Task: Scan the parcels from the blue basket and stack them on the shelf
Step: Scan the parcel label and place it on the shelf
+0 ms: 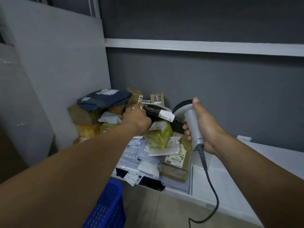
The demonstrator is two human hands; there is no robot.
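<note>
While my left hand point(136, 117) grips a black parcel point(152, 111) above the pile point(158, 140) on the white shelf point(230, 178), my right hand point(204, 127) clasps the grey scanner point(191, 122), its head just beside the parcel's white label point(167, 115). The blue basket point(107, 208) sits below my left forearm.

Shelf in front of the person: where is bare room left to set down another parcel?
The white shelf is bare right of the parcel pile, from the scanner cable to the grey back wall. The left corner against the side panel is heaped.
</note>
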